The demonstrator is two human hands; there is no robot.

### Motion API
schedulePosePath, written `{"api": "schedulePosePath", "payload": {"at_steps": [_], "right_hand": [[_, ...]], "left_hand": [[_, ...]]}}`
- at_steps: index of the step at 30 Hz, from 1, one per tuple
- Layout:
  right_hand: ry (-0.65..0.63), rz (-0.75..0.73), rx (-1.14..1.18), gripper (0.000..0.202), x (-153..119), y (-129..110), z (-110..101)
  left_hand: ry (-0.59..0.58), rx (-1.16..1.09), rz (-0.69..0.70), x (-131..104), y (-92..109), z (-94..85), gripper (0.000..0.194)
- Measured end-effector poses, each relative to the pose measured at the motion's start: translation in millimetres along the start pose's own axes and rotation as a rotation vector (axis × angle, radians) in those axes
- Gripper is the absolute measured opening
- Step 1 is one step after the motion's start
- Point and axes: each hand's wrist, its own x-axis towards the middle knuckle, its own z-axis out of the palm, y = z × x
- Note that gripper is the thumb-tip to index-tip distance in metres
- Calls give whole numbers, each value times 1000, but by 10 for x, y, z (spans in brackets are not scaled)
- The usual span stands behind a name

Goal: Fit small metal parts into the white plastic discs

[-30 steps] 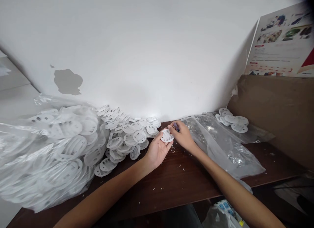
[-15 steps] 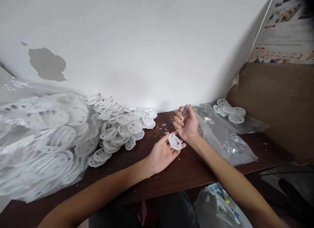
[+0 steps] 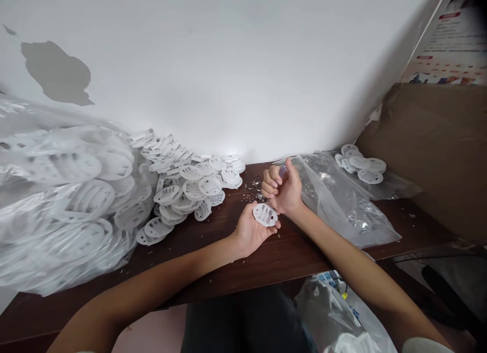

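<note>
Within left hand [image 3: 249,235] — one white disc [image 3: 265,215]

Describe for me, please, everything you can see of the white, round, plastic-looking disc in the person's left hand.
The white, round, plastic-looking disc has a pale rim around parallel ridges and recesses, with a small dark squarish opening towards its right side in the picture. It is tilted, its ridged face towards the camera, and held in the left hand above the dark brown wooden table. The right hand is close behind; whether it touches the disc is unclear.
</note>
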Motion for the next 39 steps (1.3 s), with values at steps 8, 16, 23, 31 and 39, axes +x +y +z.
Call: {"api": "schedulePosePath", "payload": {"at_steps": [8,16,23,31,39], "right_hand": [[-51,-5,-13,68,-16,82,-4],[-199,3,206,65,3,123,-11],[-192,-30,190,64,-11,164,33],[-83,-130,131,61,-48,235,109],[-32,-174,256,58,-93,192,84]], "left_hand": [[23,-12,-8,1,-2,24,38],[25,10,-12,-17,-3,46,35],[36,26,-2,-8,-3,59,33],[156,58,156,-1,-62,93,25],[169,107,237,-19,-93,137,22]]}}
